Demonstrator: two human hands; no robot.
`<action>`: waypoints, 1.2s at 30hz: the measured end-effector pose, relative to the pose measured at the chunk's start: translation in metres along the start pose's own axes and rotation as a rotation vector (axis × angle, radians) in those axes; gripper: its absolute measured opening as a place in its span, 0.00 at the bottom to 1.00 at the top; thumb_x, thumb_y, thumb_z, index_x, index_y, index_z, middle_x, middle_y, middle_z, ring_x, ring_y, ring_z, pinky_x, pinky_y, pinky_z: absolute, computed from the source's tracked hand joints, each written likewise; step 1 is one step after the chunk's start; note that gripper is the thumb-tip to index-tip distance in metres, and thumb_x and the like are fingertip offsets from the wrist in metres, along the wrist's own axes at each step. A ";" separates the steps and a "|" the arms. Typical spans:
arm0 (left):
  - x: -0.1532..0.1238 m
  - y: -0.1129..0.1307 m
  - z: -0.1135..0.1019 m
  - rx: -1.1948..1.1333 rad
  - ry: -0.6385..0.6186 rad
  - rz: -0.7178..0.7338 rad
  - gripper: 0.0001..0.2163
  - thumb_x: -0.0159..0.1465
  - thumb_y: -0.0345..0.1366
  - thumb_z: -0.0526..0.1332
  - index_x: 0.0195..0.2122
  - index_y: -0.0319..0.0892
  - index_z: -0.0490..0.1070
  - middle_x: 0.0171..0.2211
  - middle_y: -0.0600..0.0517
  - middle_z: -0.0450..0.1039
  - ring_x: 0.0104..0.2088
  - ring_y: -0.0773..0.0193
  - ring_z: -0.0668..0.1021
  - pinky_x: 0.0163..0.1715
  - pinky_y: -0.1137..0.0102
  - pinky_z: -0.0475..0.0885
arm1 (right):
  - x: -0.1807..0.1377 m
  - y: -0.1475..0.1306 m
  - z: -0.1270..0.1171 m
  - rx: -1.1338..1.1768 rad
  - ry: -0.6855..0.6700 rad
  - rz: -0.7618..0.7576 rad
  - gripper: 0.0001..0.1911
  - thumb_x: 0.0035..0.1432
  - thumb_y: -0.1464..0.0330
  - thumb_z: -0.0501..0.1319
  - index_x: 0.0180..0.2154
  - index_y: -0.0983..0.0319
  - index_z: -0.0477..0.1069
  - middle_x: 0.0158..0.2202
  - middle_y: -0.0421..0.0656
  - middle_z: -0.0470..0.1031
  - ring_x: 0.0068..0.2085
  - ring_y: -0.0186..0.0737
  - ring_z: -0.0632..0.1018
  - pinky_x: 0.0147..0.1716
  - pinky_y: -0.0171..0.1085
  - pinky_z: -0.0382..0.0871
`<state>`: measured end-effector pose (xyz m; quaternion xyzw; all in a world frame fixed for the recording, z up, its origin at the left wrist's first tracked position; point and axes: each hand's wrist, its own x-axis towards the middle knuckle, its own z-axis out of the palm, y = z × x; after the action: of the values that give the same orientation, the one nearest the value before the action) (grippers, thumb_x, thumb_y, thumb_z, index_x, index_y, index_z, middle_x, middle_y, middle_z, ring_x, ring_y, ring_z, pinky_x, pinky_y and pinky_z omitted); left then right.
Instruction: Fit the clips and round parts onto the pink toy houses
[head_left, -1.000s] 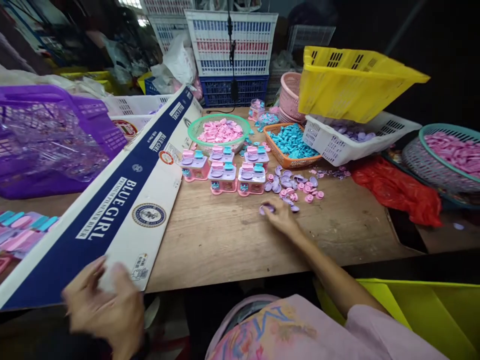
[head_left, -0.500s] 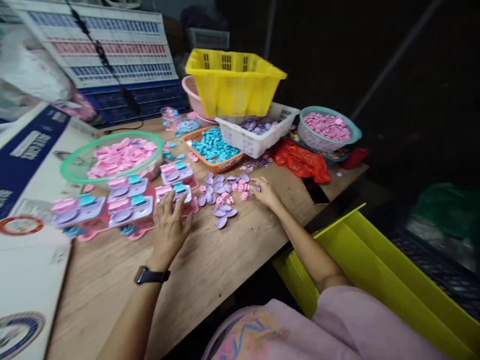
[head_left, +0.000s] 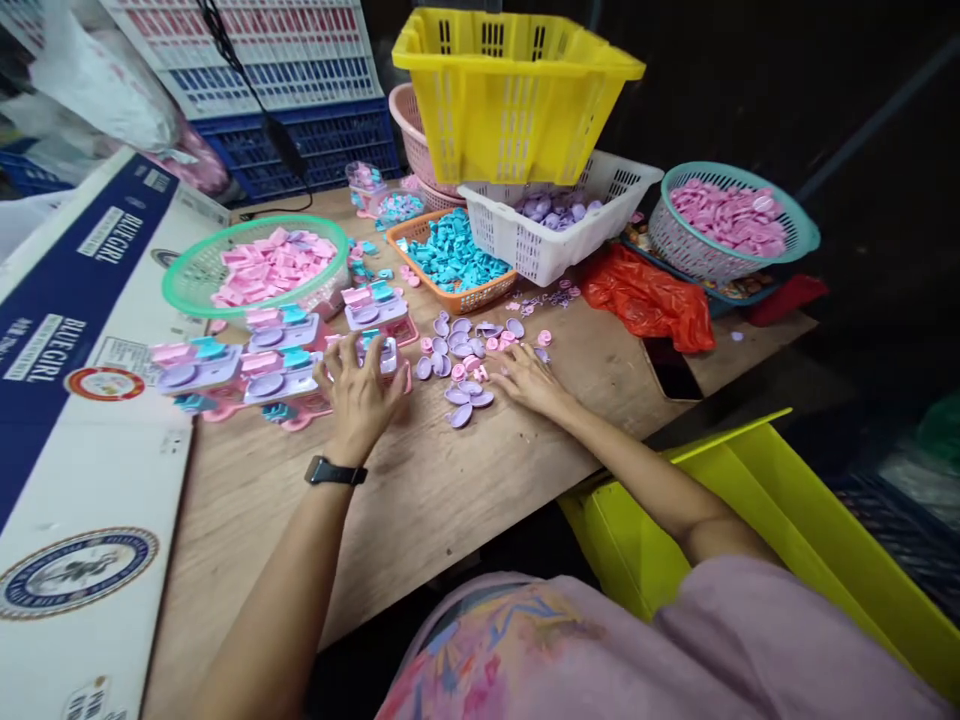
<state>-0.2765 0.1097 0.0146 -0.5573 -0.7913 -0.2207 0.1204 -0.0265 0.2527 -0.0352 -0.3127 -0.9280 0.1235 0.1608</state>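
Left hand (head_left: 358,400) over a toy counter (head_left: 388,357), right hand (head_left: 534,382) at loose pieces

At far left, a printed carton panel (head_left: 90,450) runs out of view at the left and bottom edges. Beside it, four more toy counters (head_left: 196,375) hide part of the front of a green-rimmed basket (head_left: 180,290) of pink parts. The left hand, wearing a dark watch (head_left: 335,471), covers much of the fifth counter; its fingers are spread and bent, but whether they grip cannot be told. Just right lie loose purple dishes (head_left: 460,415) and pink pieces (head_left: 458,372). The right hand reaches in among them, fingers loosely parted, their undersides hidden; whether anything is pinched there cannot be told. Behind, a yellow crate (head_left: 517,110) obscures part of a white basket (head_left: 517,245) of purple parts. Farther right, a crumpled red bag (head_left: 652,300) overlaps a dark, phone-like slab (head_left: 671,370). Beyond, the background is too dark to make out.
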 end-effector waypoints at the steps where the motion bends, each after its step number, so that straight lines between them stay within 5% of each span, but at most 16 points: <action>1: 0.007 -0.005 0.000 0.004 0.009 -0.012 0.29 0.67 0.49 0.60 0.67 0.45 0.64 0.70 0.37 0.56 0.68 0.36 0.59 0.65 0.43 0.53 | 0.006 -0.008 0.006 -0.057 -0.024 0.004 0.25 0.71 0.62 0.57 0.67 0.57 0.67 0.59 0.56 0.69 0.59 0.58 0.69 0.58 0.54 0.67; 6: 0.029 -0.039 -0.004 -0.004 -0.144 0.040 0.36 0.63 0.54 0.64 0.69 0.44 0.61 0.63 0.37 0.62 0.62 0.38 0.67 0.62 0.50 0.62 | 0.030 -0.016 0.024 -0.164 -0.123 -0.066 0.23 0.74 0.61 0.54 0.66 0.52 0.67 0.64 0.54 0.63 0.63 0.59 0.64 0.60 0.60 0.61; 10: 0.020 -0.041 -0.017 0.066 -0.245 0.084 0.38 0.60 0.56 0.67 0.69 0.46 0.62 0.57 0.38 0.67 0.55 0.39 0.72 0.53 0.53 0.69 | 0.038 -0.007 0.027 -0.157 -0.124 -0.189 0.20 0.74 0.59 0.55 0.60 0.59 0.71 0.59 0.55 0.67 0.59 0.53 0.68 0.53 0.48 0.66; 15: -0.003 -0.033 -0.034 0.094 -0.288 0.077 0.37 0.60 0.52 0.69 0.69 0.51 0.61 0.56 0.39 0.69 0.56 0.37 0.71 0.50 0.52 0.69 | 0.051 -0.011 0.023 -0.176 -0.174 -0.360 0.18 0.73 0.61 0.57 0.60 0.57 0.71 0.55 0.51 0.71 0.53 0.49 0.72 0.46 0.41 0.66; 20: -0.039 -0.037 -0.054 0.012 -0.287 0.047 0.38 0.58 0.49 0.72 0.68 0.48 0.63 0.51 0.41 0.71 0.48 0.45 0.76 0.47 0.57 0.71 | 0.049 -0.013 0.024 -0.194 -0.155 -0.197 0.18 0.73 0.58 0.55 0.55 0.61 0.73 0.51 0.52 0.75 0.44 0.49 0.77 0.34 0.38 0.64; 26: -0.097 -0.044 -0.084 -0.100 -0.294 -0.023 0.37 0.61 0.48 0.70 0.69 0.50 0.59 0.55 0.45 0.70 0.52 0.48 0.76 0.47 0.60 0.72 | 0.036 -0.014 0.022 0.018 0.023 -0.096 0.19 0.72 0.58 0.54 0.50 0.64 0.75 0.46 0.52 0.80 0.44 0.50 0.79 0.39 0.40 0.67; 32: -0.129 -0.051 -0.108 -0.031 -0.200 -0.144 0.35 0.63 0.49 0.67 0.70 0.50 0.59 0.57 0.43 0.69 0.56 0.44 0.74 0.55 0.54 0.69 | 0.032 -0.061 -0.001 0.279 0.026 -0.070 0.20 0.71 0.57 0.55 0.41 0.64 0.79 0.37 0.48 0.81 0.36 0.43 0.77 0.37 0.38 0.64; 36: -0.133 -0.031 -0.116 -0.239 0.004 -0.019 0.28 0.67 0.47 0.65 0.67 0.50 0.64 0.60 0.44 0.68 0.61 0.48 0.71 0.62 0.54 0.66 | 0.022 -0.119 -0.012 0.766 -0.355 -0.081 0.26 0.65 0.47 0.58 0.31 0.63 0.76 0.26 0.42 0.75 0.27 0.35 0.71 0.28 0.33 0.61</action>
<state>-0.2655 -0.0655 0.0511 -0.5598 -0.7643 -0.3156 0.0526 -0.1031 0.1755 0.0202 -0.1675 -0.8397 0.5051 0.1079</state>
